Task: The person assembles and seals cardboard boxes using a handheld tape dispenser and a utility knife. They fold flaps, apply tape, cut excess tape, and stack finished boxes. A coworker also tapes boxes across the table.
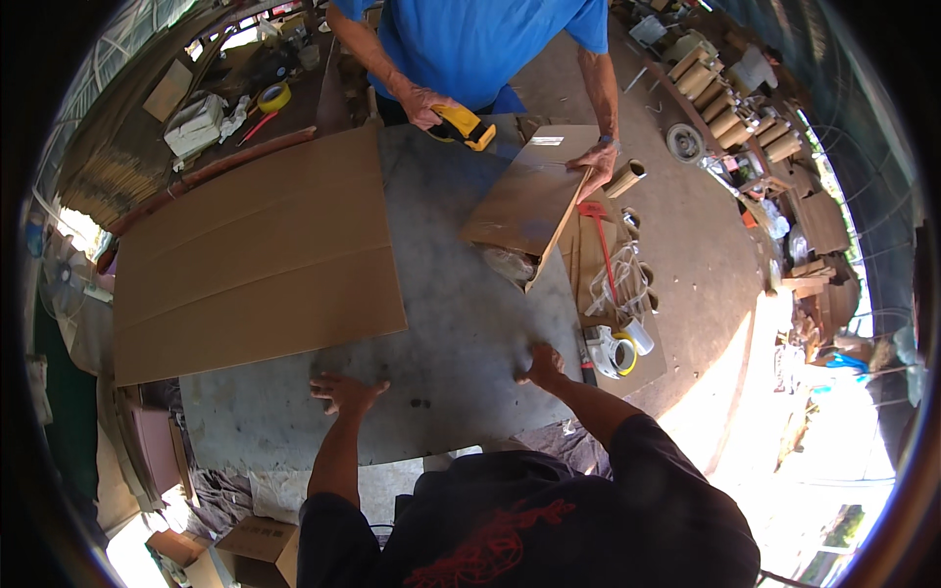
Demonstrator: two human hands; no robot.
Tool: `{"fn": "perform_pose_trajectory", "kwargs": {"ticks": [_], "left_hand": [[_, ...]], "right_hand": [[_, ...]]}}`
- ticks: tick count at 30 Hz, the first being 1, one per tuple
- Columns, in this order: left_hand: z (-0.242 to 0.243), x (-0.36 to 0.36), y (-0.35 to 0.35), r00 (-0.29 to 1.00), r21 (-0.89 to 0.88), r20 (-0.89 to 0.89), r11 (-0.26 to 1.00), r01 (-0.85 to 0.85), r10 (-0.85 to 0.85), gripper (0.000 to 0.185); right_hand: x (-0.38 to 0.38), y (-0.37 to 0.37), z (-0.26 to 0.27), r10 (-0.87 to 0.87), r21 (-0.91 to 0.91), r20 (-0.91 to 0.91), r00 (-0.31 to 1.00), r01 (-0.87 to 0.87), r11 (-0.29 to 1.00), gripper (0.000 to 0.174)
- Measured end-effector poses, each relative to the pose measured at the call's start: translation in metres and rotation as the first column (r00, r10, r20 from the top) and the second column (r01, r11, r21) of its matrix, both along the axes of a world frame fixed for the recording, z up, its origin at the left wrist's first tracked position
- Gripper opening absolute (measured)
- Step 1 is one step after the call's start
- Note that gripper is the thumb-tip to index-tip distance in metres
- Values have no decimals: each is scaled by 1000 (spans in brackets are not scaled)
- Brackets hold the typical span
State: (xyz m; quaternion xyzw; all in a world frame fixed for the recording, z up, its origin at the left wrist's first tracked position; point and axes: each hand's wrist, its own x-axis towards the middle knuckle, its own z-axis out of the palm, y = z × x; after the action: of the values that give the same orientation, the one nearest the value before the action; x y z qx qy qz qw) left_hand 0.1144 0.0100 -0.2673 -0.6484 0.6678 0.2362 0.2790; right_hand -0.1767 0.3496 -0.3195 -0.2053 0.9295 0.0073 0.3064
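My left hand (348, 393) lies over the near part of a grey tabletop (470, 353), its fingers spread and nothing in it. Further right, my right hand (545, 365) is above the table's right part, fingers partly bent; whether they are closed cannot be made out, and no object shows in it. A large flat cardboard sheet (257, 257) covers the left of the table beyond my left hand. Across the table, a person in a blue shirt holds a yellow and black tape dispenser (464, 126) and tilts a narrow cardboard box (526, 195), with clear plastic showing at its near end.
Beside the table's right edge are a white tape dispenser (614, 353), a red fly swatter (604, 242), and a cardboard tube (626, 178). A yellow tape roll (274, 97) lies at the far left. Cardboard boxes (259, 551) stand low at the near left.
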Motion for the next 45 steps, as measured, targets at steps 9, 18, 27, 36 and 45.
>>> {"fn": "perform_pose_trajectory", "kwargs": {"ticks": [9, 18, 27, 36, 45], "left_hand": [[-7, 2, -2, 1000, -2, 2, 1000, -4, 4, 162], [0, -1, -1, 1000, 13, 4, 1000, -17, 17, 161], [-13, 4, -2, 1000, -9, 22, 1000, 1, 0, 162], [-6, 2, -4, 1000, -15, -19, 1000, -25, 24, 164], [3, 3, -5, 999, 9, 53, 1000, 5, -5, 157]], "right_hand": [[3, 3, 0, 37, -100, -96, 995, -47, 994, 85], [6, -2, 14, 57, -104, -110, 992, -69, 992, 85], [5, -5, 16, 120, -13, -85, 989, -122, 993, 84], [7, 0, 18, 141, -81, -133, 981, -152, 985, 87], [2, -6, 21, 106, 28, -10, 994, -106, 994, 88]]}}
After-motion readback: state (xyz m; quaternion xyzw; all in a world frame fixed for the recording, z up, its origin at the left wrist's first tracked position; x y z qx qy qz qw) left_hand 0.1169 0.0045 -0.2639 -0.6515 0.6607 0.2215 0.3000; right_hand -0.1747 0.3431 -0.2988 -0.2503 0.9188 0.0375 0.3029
